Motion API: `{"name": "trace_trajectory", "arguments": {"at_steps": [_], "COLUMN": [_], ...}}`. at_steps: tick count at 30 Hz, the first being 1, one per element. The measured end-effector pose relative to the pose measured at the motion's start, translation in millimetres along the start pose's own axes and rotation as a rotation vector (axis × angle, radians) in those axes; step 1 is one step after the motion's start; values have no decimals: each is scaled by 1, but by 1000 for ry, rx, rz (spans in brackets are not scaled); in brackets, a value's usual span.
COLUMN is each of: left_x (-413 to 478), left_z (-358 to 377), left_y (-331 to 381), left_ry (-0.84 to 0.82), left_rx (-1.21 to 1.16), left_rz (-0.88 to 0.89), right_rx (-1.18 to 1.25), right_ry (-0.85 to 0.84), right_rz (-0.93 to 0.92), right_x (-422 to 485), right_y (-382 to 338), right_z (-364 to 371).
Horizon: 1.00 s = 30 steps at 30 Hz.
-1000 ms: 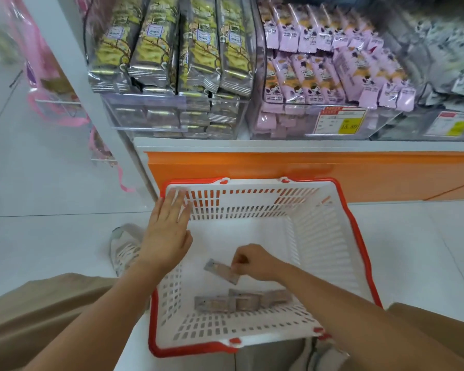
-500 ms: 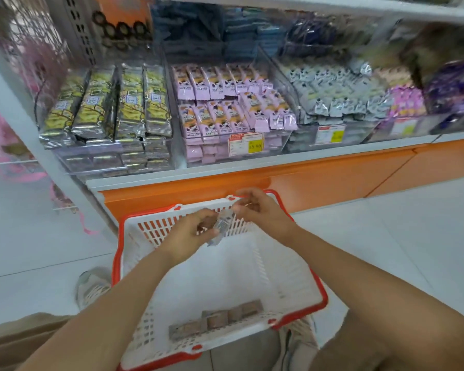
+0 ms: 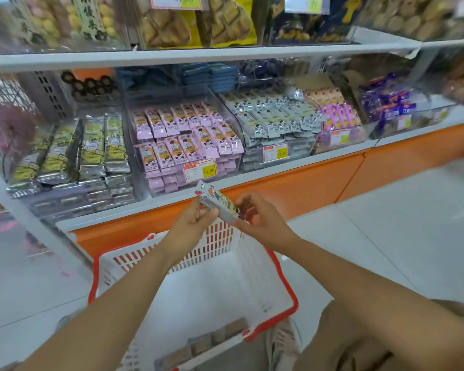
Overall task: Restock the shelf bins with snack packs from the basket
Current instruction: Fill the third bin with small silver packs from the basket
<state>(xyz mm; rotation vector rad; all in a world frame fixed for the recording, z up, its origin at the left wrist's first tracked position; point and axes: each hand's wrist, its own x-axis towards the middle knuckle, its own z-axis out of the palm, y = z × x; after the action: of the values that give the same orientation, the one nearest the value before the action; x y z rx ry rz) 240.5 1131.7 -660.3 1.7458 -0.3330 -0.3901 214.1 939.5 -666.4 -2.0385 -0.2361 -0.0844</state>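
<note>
Midway through restocking: both hands hold one snack pack point(image 3: 217, 202) above the far wall of the basket point(image 3: 255, 279), the left hand point(image 3: 190, 226) pinching its upper end and the right hand point(image 3: 261, 222) pinching its lower end, so it hangs below the shelf bins point(image 3: 252, 162) and is not yet in any of them. A short row of brown packs point(image 3: 206, 342) lies on the basket floor by the near wall, well apart from the hands. The bins look well filled, so little probably remains: the held pack and that row.
</note>
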Motion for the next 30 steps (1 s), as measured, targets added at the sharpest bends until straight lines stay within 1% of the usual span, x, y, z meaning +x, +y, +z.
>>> {"name": "trace_trajectory", "arguments": {"at_steps": [2, 6, 8, 10, 13, 17, 20, 23, 26, 30], "left_x": [9, 37, 55, 72, 93, 119, 132, 135, 137, 139], "left_z": [4, -7, -15, -23, -29, -34, -34, -32, -31, -32], "left_y": [13, 36, 44, 49, 50, 46, 39, 32, 30, 29], "left_ry": [42, 287, 360, 377, 351, 269, 241, 259, 291, 302], "left_rx": [71, 504, 670, 794, 900, 1043, 1087, 1142, 1172, 1204], "left_rz": [56, 303, 386, 393, 356, 316, 296, 305, 312, 312], "right_rx": [1, 0, -52, -106, -250, -409, -515, -603, -689, -838], "right_ry": [86, 305, 402, 469, 550, 577, 584, 608, 626, 586], "right_rz": [-26, -103, -103, -85, -45, 49, 108, 146, 147, 198], "right_x": [5, 27, 45, 64, 98, 148, 185, 217, 243, 264], "right_y": [-9, -19, -18, -16, -9, 0, 3, 11, 20, 32], "right_z": [-18, -67, -92, -115, -147, -177, -192, -201, -202, -200]}}
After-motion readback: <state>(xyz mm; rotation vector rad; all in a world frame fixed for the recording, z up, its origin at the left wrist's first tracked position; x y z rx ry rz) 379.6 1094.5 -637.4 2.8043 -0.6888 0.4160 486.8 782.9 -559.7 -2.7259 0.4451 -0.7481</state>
